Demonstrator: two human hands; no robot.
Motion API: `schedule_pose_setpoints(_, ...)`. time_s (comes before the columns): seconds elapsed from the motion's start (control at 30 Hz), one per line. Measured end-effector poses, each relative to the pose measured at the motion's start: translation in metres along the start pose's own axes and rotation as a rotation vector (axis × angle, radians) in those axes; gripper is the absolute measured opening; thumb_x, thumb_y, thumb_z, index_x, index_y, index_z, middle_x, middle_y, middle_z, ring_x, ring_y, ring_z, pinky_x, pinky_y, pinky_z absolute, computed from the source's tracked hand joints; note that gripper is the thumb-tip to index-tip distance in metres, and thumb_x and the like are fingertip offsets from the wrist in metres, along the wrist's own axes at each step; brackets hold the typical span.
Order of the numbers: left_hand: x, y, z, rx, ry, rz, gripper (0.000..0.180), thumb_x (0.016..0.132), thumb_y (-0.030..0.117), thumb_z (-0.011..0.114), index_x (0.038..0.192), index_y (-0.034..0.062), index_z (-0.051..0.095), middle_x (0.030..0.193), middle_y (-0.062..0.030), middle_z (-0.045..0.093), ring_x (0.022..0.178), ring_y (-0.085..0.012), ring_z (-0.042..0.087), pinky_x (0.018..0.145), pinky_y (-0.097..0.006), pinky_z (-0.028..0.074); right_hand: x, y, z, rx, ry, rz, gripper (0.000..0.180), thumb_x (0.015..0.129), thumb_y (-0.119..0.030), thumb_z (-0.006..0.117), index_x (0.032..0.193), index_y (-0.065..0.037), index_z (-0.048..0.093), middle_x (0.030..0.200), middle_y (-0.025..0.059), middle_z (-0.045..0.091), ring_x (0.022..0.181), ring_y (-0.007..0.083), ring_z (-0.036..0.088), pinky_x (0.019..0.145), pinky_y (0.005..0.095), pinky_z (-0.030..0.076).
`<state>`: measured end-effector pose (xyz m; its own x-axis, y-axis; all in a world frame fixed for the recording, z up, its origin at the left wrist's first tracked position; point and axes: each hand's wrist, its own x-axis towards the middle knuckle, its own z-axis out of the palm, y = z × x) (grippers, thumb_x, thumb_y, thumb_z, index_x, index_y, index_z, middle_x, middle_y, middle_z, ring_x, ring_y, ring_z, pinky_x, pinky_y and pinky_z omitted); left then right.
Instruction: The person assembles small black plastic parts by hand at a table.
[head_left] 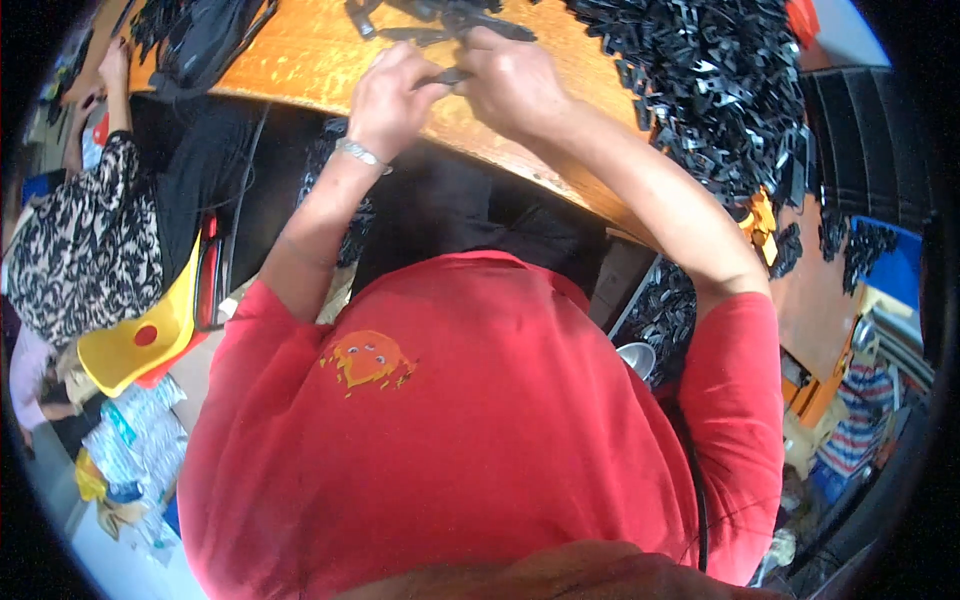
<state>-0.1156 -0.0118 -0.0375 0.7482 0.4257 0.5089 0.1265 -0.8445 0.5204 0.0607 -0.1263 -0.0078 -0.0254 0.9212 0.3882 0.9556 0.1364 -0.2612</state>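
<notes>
Orange tabletop [300, 60] is extending beyond the person's red shirt [480, 430], and above its near edge the left hand [390, 100] and the right hand [512, 85] are meeting, fingers drawn narrow around a small dark piece [453, 76] between them. Work on this single piece is apparently proceeding, not complete, with loose black parts [430, 14] lying just beyond the hands. Toward the far right, a large heap of black pieces [712, 90] is covering the wood, though the view is not showing which are done and which are left.

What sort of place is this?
Probably a workshop: a big heap of small black parts lies on the orange-brown table, and another person is nearby on the left.
</notes>
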Motion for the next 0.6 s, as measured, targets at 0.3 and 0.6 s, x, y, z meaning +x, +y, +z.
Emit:
schedule_pose_setpoints(0.3,-0.03,-0.024,-0.136,-0.086,-0.552,-0.357,0.029,0.092,0.01,0.076,0.118,-0.0008,0.073,0.103,-0.0102,0.07,0.1,-0.0223,0.068,0.094,-0.034,0.052,-0.078,0.044,-0.09,-0.134,-0.322,0.094,0.017,0.089,-0.024,0.076,0.098,-0.011,0.078,0.097,0.0112,0.071,0.091,0.0332,0.072,0.077,0.0428,0.06)
schedule_pose_setpoints(0.6,0.021,-0.021,-0.046,0.297,0.02,0.035,0.031,0.09,0.019,0.077,0.119,0.0083,0.075,0.113,-0.0107,0.071,0.114,-0.0316,0.065,0.102,-0.041,0.052,-0.116,0.058,-0.113,-0.374,-0.302,0.407,0.029,0.09,-0.021,0.077,0.115,-0.008,0.071,0.103,0.0177,0.072,0.089,0.0367,0.075,0.078,0.0457,0.061)
